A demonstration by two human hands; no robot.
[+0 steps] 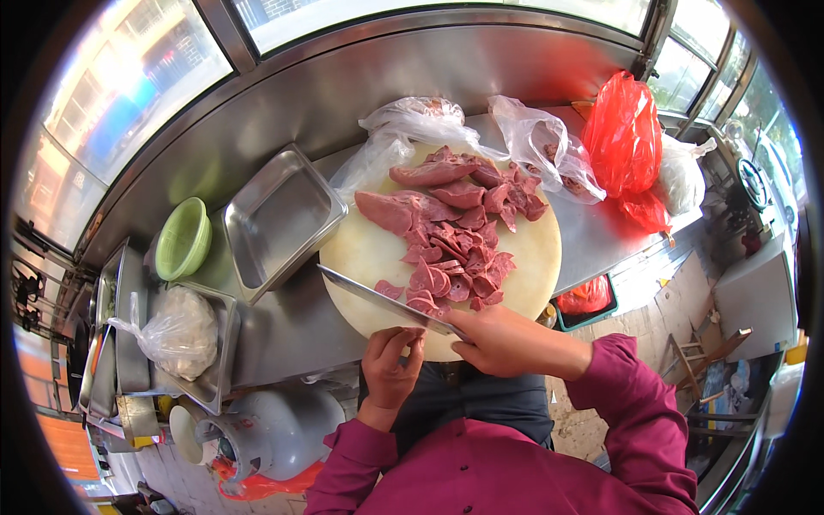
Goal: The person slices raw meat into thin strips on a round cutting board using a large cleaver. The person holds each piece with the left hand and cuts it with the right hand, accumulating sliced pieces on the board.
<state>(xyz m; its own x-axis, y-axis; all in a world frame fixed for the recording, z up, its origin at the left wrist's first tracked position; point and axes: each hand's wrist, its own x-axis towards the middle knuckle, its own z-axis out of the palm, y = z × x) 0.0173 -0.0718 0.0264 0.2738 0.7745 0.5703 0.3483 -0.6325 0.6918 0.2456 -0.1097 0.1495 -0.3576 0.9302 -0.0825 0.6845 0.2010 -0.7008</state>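
My right hand (499,341) grips a wide-bladed knife (386,301), its blade slanting up to the left over the front of a round, cream-coloured cutting board (360,257). My left hand (389,367) is at the board's front edge, just below the blade, with thumb and fingertips brought together. Whether a small piece is pinched there I cannot tell. Reddish-pink meat slices (460,264), which look like liver, lie heaped on the board beyond the blade. Behind them rest larger uncut pieces (431,174). One slice (389,289) lies apart on the left.
Left of the board are a steel pan (277,212), a green plastic basket (183,238) and a tray holding a tied bag (183,331). Clear plastic bags (418,122) and a red bag (623,138) stand behind and right. A gas cylinder (283,425) stands below the counter.
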